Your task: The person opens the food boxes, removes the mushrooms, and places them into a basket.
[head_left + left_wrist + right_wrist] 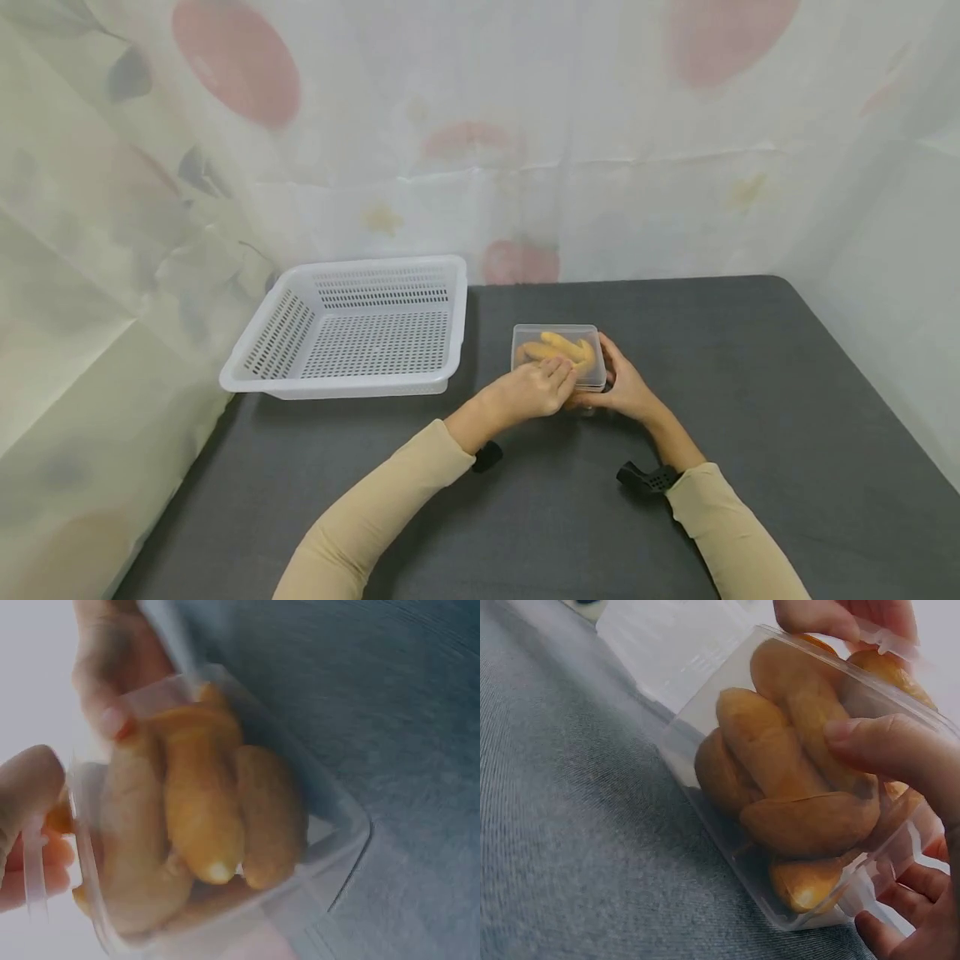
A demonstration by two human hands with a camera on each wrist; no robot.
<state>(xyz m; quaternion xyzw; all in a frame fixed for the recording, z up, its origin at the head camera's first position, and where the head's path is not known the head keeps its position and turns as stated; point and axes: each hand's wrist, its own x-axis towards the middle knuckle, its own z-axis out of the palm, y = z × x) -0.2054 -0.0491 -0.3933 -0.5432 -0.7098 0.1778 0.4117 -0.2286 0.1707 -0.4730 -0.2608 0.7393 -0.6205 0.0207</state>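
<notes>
A clear plastic box [520, 335] is packed with plump, elongated yellow-orange pieces [202, 810] that look like small fruit; their exact kind I cannot tell. My right hand [626, 390] grips the box from its right side. In the right wrist view, that hand's thumb [877, 746] lies along one face, with its other fingers [922, 900] round the far edge. My left hand [536, 387] is at the near left part of the box. Its thumb and fingers pinch a narrow clear plastic flap [34, 866] along the box's edge, seen in the left wrist view.
A white perforated basket [375, 333] stands on the dark grey table [750, 400], left of the box, with nothing in it. Behind the table hangs a pale patterned curtain [600, 208], and another sheet [90, 292] runs along the left. Black bands [648, 479] sit at both wrists.
</notes>
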